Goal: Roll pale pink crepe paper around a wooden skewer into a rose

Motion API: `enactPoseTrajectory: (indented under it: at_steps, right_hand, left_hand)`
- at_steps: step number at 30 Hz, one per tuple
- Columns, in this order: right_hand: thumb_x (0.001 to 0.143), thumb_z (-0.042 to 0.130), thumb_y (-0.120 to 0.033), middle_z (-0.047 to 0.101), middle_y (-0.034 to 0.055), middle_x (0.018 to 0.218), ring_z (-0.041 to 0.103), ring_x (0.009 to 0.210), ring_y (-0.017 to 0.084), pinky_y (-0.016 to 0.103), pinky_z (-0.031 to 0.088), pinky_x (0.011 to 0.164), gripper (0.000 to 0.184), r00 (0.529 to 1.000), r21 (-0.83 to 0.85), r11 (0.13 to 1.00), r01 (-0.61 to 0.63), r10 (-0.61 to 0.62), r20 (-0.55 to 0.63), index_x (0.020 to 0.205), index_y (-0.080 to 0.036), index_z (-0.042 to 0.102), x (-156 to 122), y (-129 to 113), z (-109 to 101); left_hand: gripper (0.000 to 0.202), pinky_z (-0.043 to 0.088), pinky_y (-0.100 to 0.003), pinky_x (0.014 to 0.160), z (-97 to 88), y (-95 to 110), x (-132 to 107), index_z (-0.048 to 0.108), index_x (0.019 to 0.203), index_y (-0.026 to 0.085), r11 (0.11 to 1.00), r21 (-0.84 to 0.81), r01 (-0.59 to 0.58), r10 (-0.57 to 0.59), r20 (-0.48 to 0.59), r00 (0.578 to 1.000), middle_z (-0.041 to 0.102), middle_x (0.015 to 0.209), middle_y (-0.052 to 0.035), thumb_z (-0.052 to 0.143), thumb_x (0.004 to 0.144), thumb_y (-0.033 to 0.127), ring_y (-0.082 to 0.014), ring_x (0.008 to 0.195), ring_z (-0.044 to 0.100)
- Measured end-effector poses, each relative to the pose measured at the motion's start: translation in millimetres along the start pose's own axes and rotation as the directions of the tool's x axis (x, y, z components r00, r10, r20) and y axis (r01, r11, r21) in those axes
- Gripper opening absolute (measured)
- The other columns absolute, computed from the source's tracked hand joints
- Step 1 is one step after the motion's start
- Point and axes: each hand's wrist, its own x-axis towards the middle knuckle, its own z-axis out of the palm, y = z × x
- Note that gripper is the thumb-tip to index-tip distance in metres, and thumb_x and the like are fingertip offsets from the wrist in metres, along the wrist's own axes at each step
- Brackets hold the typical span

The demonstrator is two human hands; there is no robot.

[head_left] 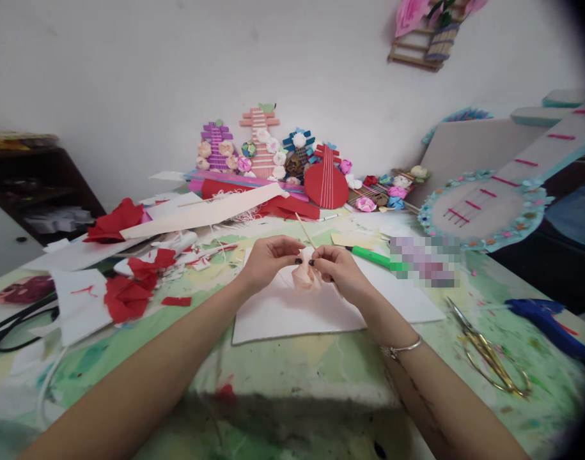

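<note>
Pale peach crepe paper (305, 277), crumpled and curved, is pinched between my two hands above a white board (282, 319). My left hand (268, 262) grips its left upper edge between thumb and fingers. Close by on the right, my right hand (343, 269) pinches the same paper, thumb against fingertips. A thin wooden stick (305, 230) slants up from beside the right fingers; the lower part is hidden, and I cannot tell whether that hand holds it too. A bracelet circles the right wrist.
Gold-handled scissors (488, 354), a blue glue gun (551, 322) and a green utility knife (376, 257) lie on the right. Red paper scraps (129, 297) and a long cream strip (206, 213) are on the left. Decorated instrument-shaped crafts (327, 182) stand at the back.
</note>
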Motion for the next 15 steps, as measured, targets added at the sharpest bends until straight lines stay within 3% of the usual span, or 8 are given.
enactPoseTrajectory:
  at_steps: [6, 11, 15]
  right_hand:
    - [0.065, 0.06, -0.02, 0.048, -0.0058, 0.057, 0.037, 0.047, 0.005, 0.02, 0.024, 0.044, 0.009, 0.994, 0.0, 0.996, 0.088, -0.087, -0.058, 0.069, -0.018, 0.052, 0.4, 2.5, 1.8]
    - [0.07, 0.062, -0.026, 0.045, -0.0059, 0.056, 0.035, 0.049, 0.006, 0.021, 0.025, 0.046, 0.012, 0.98, -0.137, 0.973, 0.186, -0.194, -0.05, 0.069, -0.018, 0.053, 0.1, 6.0, 4.7]
    - [0.07, 0.062, -0.027, 0.047, -0.0052, 0.06, 0.036, 0.05, 0.006, 0.021, 0.025, 0.047, 0.013, 0.982, -0.112, 0.976, 0.185, -0.187, -0.009, 0.07, -0.018, 0.052, -0.5, 4.6, 5.5]
  left_hand:
    - [0.032, 0.046, -0.026, 0.073, -0.4, -4.5, -0.3, 0.062, 0.094, 0.013, 0.998, -0.036, 0.05, -0.045, 0.129, 0.991, 0.064, 0.085, -0.0047, 0.074, 0.066, 0.025, -0.014, 0.079, 0.06]
    - [0.024, 0.041, -0.021, 0.058, 4.9, -11.9, -2.5, 0.057, 0.09, 0.014, 0.986, -0.021, 0.167, -0.161, 0.173, 0.972, 0.058, 0.069, 0.0005, 0.065, 0.075, 0.03, -0.0101, 0.062, 0.056]
    - [0.027, 0.041, -0.021, 0.057, 7.6, -12.9, -3.6, 0.053, 0.089, 0.015, 0.967, -0.116, 0.228, -0.204, 0.192, 0.96, 0.059, 0.07, 0.0002, 0.068, 0.069, 0.023, -0.012, 0.062, 0.06]
